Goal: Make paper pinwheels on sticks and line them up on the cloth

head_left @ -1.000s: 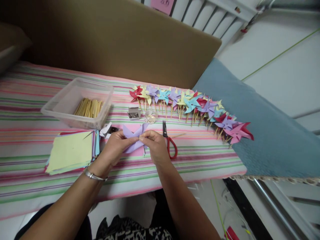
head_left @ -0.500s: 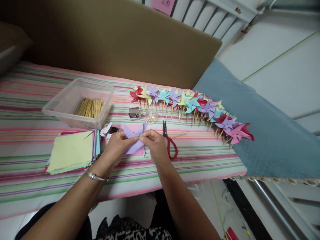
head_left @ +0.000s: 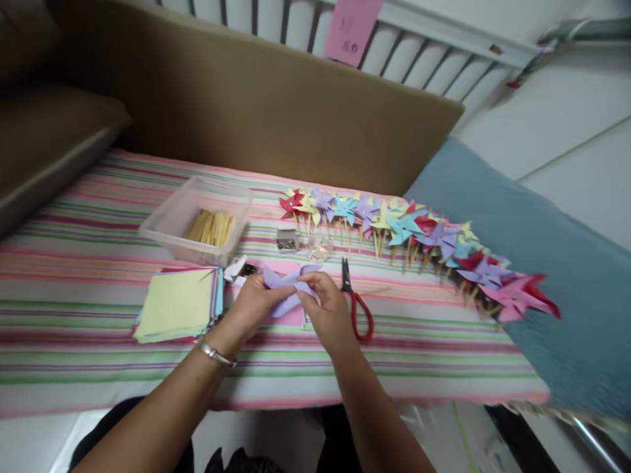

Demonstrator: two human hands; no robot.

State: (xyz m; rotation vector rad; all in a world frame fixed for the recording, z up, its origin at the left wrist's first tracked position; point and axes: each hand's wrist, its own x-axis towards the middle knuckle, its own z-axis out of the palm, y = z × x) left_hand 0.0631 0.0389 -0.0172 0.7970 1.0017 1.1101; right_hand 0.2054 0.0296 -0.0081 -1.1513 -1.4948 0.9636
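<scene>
A striped cloth spreads beneath everything, with a brown board upright behind it. A row of paper pinwheels runs along the far side towards the right corner. Left of them sits a clear tub of sticks, a stack of coloured paper in front. The left hand and right hand pinch a folded purple paper between thumbs and fingers, above pink paper. Red-handled scissors lie just right; beyond are a small clear dish and a little box.
</scene>
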